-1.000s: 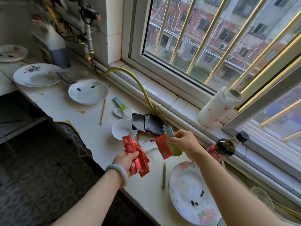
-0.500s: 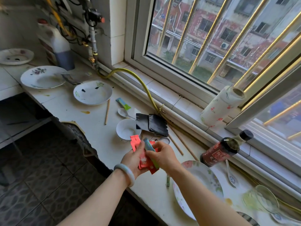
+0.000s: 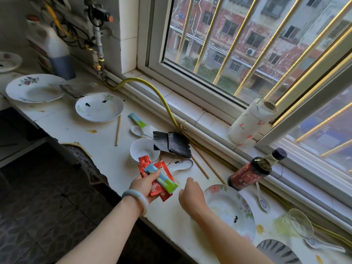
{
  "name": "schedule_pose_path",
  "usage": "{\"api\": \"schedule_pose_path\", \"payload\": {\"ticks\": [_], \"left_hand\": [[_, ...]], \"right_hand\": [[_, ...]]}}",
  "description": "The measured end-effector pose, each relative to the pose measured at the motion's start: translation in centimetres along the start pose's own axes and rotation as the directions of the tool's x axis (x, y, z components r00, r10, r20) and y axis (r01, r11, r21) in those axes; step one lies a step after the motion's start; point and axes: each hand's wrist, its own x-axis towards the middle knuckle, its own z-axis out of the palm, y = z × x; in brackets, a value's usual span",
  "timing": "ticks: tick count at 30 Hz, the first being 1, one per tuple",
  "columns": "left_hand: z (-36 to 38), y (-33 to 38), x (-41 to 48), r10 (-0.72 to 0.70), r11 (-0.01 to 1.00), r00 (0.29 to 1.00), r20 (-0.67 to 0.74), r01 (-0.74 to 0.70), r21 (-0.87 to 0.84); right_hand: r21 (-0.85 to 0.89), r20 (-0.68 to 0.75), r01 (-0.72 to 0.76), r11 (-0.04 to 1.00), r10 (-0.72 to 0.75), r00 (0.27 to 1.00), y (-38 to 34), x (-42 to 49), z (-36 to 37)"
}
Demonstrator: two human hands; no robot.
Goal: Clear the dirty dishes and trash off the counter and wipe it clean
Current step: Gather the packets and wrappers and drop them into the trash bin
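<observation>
My left hand (image 3: 143, 185) grips a bundle of red snack wrappers (image 3: 155, 188) with a blue-green wrapper (image 3: 163, 178) on top, held over the counter's front edge. Just to the right, my right hand (image 3: 190, 194) hovers low over the white counter (image 3: 66, 124) beside a flowered plate (image 3: 228, 208), its fingers loosely curled with nothing seen in them. Behind the hands lie black wrappers (image 3: 171, 144), a small white bowl (image 3: 141, 150), a white spoon (image 3: 182, 165) and chopsticks (image 3: 202, 165). Farther left are two dirty plates (image 3: 99, 107) (image 3: 35, 88).
A dark sauce bottle (image 3: 251, 171) leans at the window ledge, with a paper towel roll (image 3: 251, 121) above it. Another blue-green wrapper (image 3: 137, 120), a spoon (image 3: 138, 130) and a single chopstick (image 3: 118, 130) lie mid-counter. A yellow hose (image 3: 162, 98) arcs along the ledge. A glass bowl (image 3: 301, 223) sits far right.
My right hand passed its red and blue-green wrappers into my left hand, let go, and moved right and down toward the counter. My left hand now holds the whole bundle.
</observation>
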Motion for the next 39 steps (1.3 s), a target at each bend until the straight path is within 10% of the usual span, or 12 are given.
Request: {"api": "schedule_pose_path", "payload": {"ticks": [8,14,20,32,39], "left_hand": [[-0.9,0.8,-0.5,0.018,0.998,1.0,0.014,-0.019,0.055],[-2.3,2.9,-1.1,0.062,0.997,0.998,0.024,-0.063,0.049],[-3.5,4.2,-1.2,0.075,0.996,0.996,0.052,-0.078,0.045],[-5.7,6.0,-1.8,0.114,0.993,0.982,0.151,-0.108,-0.05],[-7.2,6.3,-1.2,0.116,0.993,0.988,0.106,-0.116,-0.011]], "right_hand": [[-0.193,0.043,-0.037,0.981,0.046,0.998,0.3,1.0,1.6],[-0.069,0.006,-0.04,0.997,0.04,0.999,-1.7,0.9,-0.4],[0.464,0.023,0.076,0.882,-0.098,0.995,-8.0,-0.6,-5.6],[0.25,0.031,0.252,0.935,-0.268,0.963,-13.8,-2.2,-2.1],[0.417,0.102,0.245,0.876,-0.312,0.945,-13.5,0.1,-1.8]]}}
